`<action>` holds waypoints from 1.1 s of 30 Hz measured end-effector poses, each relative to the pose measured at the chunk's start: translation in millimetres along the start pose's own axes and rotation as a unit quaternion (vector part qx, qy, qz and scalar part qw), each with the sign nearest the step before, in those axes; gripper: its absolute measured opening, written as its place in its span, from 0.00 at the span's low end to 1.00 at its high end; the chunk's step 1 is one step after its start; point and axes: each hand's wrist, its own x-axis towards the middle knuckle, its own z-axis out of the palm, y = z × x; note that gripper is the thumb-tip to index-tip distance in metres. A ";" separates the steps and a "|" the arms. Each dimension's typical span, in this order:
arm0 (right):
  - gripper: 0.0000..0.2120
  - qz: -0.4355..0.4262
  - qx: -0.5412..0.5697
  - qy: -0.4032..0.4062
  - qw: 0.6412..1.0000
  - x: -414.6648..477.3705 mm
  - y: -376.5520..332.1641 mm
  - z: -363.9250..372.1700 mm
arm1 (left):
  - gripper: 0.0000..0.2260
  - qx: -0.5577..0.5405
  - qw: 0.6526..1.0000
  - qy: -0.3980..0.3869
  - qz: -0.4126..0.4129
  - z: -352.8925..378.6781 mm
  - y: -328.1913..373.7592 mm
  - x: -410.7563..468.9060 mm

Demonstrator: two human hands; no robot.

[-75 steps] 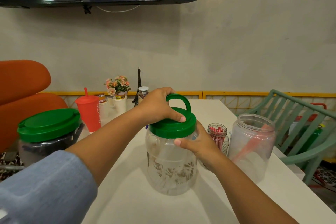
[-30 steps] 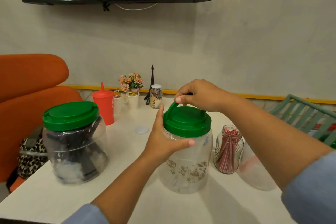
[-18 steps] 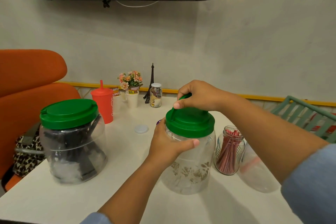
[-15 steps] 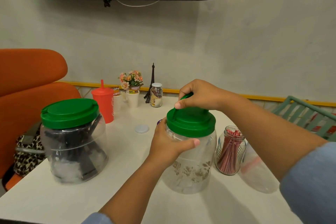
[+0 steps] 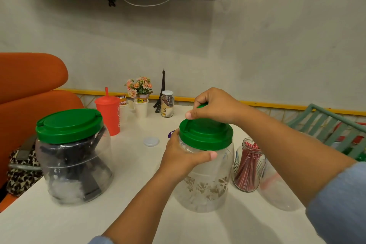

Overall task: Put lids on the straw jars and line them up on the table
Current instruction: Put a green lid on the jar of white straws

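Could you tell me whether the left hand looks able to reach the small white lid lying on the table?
Probably yes: the white lid lies just beyond the left hand, bare table between, but that hand must first release the jar.

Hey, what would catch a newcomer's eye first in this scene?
In the middle, the left hand holds the clear jar while the right hand grips the handle of its green lid. A second green-lidded jar stands left of it, a small jar of red straws right.
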 end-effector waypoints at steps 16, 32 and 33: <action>0.10 0.004 -0.033 -0.063 0.997 -1.2 -2.0 -15.5 | 0.40 -0.014 1.000 -0.010 0.002 -1.6 5.3 -0.8; 0.13 0.053 -0.172 0.042 0.983 5.4 -12.7 -9.2 | 0.42 -0.008 1.000 -0.005 -0.003 -0.9 0.9 1.8; 0.12 0.060 -0.163 0.040 0.984 5.8 -14.0 -8.8 | 0.42 -0.008 1.000 -0.005 -0.004 -0.9 0.8 1.6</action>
